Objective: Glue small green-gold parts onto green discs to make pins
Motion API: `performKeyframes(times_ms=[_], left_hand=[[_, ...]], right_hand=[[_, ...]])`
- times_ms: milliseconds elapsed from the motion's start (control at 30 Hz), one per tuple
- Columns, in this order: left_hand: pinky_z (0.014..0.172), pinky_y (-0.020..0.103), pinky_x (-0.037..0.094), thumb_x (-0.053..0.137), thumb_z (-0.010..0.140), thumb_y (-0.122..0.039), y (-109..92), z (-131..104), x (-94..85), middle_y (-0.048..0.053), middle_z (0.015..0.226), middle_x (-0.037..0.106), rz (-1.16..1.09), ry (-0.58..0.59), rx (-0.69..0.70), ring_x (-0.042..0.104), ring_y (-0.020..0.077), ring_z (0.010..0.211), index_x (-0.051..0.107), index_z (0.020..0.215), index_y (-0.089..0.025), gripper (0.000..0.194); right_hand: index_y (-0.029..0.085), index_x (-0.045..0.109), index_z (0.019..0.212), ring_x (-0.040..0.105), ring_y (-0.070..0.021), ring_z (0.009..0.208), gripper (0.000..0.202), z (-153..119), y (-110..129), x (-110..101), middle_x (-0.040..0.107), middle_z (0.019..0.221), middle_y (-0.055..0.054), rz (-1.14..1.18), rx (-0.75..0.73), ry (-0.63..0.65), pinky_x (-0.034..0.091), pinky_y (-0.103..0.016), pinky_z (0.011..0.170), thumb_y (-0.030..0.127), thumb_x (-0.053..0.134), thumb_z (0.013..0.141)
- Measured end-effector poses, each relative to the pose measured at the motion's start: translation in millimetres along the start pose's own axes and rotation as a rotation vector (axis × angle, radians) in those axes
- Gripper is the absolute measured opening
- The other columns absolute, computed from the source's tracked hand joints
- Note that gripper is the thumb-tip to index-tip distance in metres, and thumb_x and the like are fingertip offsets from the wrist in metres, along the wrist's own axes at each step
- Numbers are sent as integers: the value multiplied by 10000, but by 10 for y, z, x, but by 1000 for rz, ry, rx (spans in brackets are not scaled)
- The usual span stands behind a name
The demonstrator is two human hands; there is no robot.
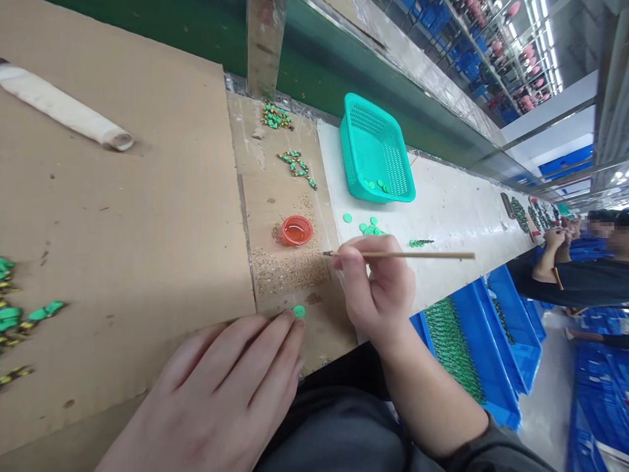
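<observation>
My right hand [378, 282] pinches a thin paintbrush [427, 255], its dark tip pointing left over the cardboard. Just left of that tip stands a small red cup [297, 231] with reddish liquid inside. Between the fingertips of my left hand [230, 387] is a small round green disc [299, 311] with tiny dark marks, close to the cardboard surface. Beyond my right hand, several plain green discs [372, 227] lie on the white tabletop. A small green and dark piece [420, 243] lies to the right of them.
A turquoise basket [350, 157] with a few discs stands at the back. Small green, yellow and black pieces lie in a pile [276, 117], a loose group [297, 165] and at left [10, 318]. A pale roll [63, 105] lies far left. Blue bins [508, 328] and another person [574, 275] are at right.
</observation>
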State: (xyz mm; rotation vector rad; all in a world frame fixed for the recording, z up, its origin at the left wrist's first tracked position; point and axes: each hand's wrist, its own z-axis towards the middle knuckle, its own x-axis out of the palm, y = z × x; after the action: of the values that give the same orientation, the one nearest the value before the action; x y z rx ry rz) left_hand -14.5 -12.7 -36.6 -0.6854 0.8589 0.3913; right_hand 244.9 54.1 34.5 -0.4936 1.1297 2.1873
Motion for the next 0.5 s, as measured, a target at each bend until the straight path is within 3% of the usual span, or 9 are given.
performKeyframes(times_ms=[233,367,500], left_hand=[[1305,556,617,795,1094,-319,5,-39,-36,47,1683,788,-22,23,1,750,375,1543,752,1687,-394,599],[1354,550,567,735,1155,-358,9,-40,-51,21,1748,751,-17,10,18,739,353,1545,768,1682,-350,528],[1323,578,543,589,1220,-359,9,-50,-53,2,1780,728,-27,3,37,725,355,1530,787,1643,-298,471]], right_hand=[[259,712,1332,755,-213,762,150,-527,260,5,784,916,-39,139,-75,-16,683,-360,670,200,617,1232],[172,718,1346,764,-208,741,165,-559,285,27,796,915,-63,148,-169,2,713,-344,645,145,633,1207],[169,724,1328,796,-197,780,139,-511,287,34,814,919,-57,140,-162,35,738,-312,691,142,636,1224]])
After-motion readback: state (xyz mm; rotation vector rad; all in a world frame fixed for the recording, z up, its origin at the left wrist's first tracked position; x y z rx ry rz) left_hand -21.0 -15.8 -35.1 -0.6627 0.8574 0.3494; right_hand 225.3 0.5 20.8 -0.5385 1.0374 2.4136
